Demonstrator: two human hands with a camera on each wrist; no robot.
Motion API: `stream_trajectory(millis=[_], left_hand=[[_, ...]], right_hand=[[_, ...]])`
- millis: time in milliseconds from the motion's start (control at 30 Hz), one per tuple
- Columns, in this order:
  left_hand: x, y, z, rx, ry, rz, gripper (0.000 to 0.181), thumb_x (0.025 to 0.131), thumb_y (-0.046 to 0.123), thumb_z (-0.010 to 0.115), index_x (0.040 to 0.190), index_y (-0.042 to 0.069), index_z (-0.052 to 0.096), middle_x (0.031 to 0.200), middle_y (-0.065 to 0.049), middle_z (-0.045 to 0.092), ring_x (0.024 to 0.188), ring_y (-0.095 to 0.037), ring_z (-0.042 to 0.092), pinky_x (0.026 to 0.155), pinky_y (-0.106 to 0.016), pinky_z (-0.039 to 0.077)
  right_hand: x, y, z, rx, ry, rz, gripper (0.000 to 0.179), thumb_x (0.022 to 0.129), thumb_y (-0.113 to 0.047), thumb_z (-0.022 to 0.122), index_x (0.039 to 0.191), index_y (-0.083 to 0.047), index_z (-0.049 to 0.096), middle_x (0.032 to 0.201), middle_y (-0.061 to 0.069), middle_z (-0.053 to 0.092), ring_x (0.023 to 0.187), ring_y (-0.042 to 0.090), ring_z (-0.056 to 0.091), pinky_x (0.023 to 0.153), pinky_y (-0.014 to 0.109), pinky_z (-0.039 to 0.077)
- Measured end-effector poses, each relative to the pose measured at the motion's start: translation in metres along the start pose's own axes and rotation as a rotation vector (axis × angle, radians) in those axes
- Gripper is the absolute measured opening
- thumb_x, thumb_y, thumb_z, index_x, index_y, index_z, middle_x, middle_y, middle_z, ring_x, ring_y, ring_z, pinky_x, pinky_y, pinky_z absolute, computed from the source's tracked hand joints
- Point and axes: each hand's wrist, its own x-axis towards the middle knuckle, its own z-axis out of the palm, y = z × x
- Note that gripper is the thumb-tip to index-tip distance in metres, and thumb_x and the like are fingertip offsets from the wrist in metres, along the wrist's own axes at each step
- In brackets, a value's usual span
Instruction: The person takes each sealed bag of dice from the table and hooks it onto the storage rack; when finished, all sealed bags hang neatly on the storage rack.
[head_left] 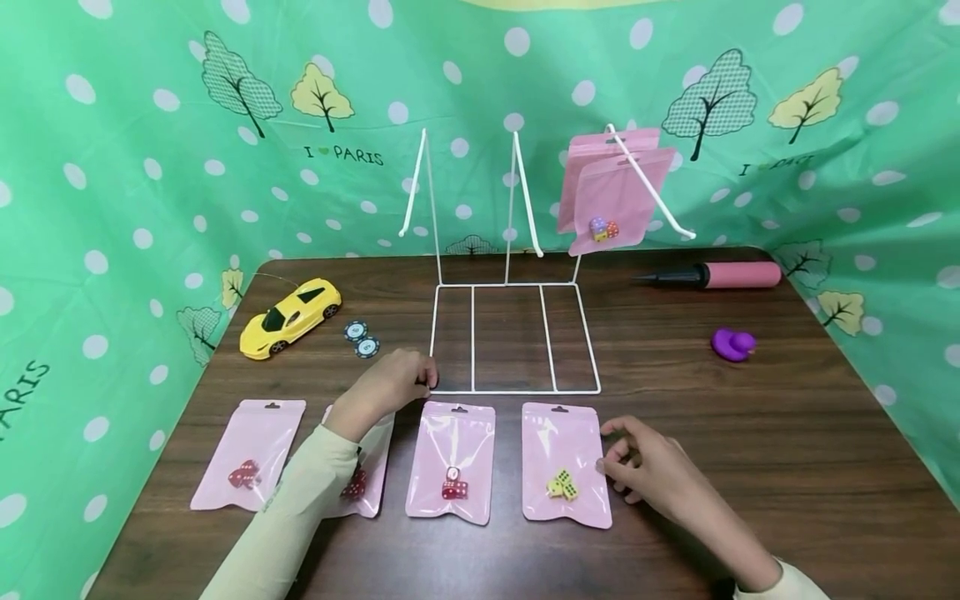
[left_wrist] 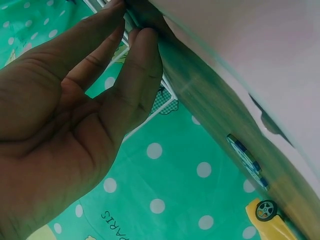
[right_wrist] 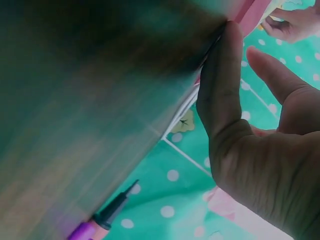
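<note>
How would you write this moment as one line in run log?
left hand: at near-left corner of white rack | right hand: at right edge of yellow-dice bag | right hook: hanging pink bags

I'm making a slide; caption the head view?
Left hand at the white wire rack, right hand beside a pink pouch of yellow dice.

Left sleeve (head_left: 277, 521): long, pale cream fabric, softly creased, ending at the wrist
Sleeve mark (head_left: 272, 500): small, faint greyish patch by the outer edge, perhaps print
Right sleeve (head_left: 783, 585): pale cream fabric, only its wrist end in view
Left hand (head_left: 393, 381): bare
Right hand (head_left: 651, 465): bare
</note>
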Motion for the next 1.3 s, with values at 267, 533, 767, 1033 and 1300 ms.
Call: stream_trajectory(millis=[267, 533, 767, 1033, 1300], left_hand=[[-0.001, 0.000, 0.000, -0.017, 0.000, -0.018, 0.014, 0.096, -0.003, 0.078, 0.091, 0.010, 0.073, 0.084, -0.001, 0.064, 0.080, -0.018, 0.058, 0.075, -0.035, 0.053], [-0.001, 0.001, 0.000, -0.015, 0.002, -0.024, 0.013, 0.096, -0.003, 0.078, 0.092, 0.009, 0.073, 0.085, -0.001, 0.064, 0.081, -0.018, 0.058, 0.076, -0.035, 0.054], [-0.002, 0.001, 0.001, -0.018, 0.004, -0.027, 0.014, 0.096, -0.002, 0.079, 0.092, 0.010, 0.073, 0.086, -0.001, 0.065, 0.081, -0.018, 0.058, 0.076, -0.035, 0.054], [-0.003, 0.001, 0.001, -0.014, 0.012, -0.030, 0.014, 0.095, -0.002, 0.080, 0.091, 0.010, 0.073, 0.085, 0.000, 0.064, 0.081, -0.018, 0.058, 0.077, -0.035, 0.054], [-0.004, 0.001, 0.001, -0.013, 0.013, -0.017, 0.014, 0.095, -0.003, 0.079, 0.091, 0.009, 0.073, 0.084, -0.001, 0.064, 0.080, -0.017, 0.058, 0.075, -0.035, 0.054]], right_hand=[[0.007, -0.004, 0.011, -0.148, 0.055, -0.050, 0.043, 0.090, 0.003, 0.081, 0.127, 0.001, 0.060, 0.081, -0.004, 0.065, 0.054, 0.013, 0.057, 0.048, 0.029, 0.051], [0.008, -0.004, 0.013, -0.167, 0.042, -0.108, 0.034, 0.087, 0.010, 0.072, 0.116, -0.005, 0.067, 0.083, -0.004, 0.059, 0.061, 0.007, 0.054, 0.053, 0.026, 0.049], [0.009, -0.001, 0.013, -0.198, 0.051, -0.202, 0.028, 0.083, 0.009, 0.070, 0.105, -0.008, 0.073, 0.089, -0.004, 0.064, 0.065, 0.001, 0.049, 0.060, 0.024, 0.044], [0.010, -0.004, 0.011, -0.166, 0.049, -0.201, 0.024, 0.087, 0.008, 0.072, 0.106, -0.006, 0.076, 0.094, 0.002, 0.070, 0.060, 0.001, 0.052, 0.058, 0.024, 0.046], [0.010, -0.005, 0.003, -0.087, 0.187, -0.259, 0.028, 0.089, 0.013, 0.072, 0.111, -0.004, 0.076, 0.096, 0.007, 0.069, 0.057, 0.000, 0.052, 0.053, 0.024, 0.046]])
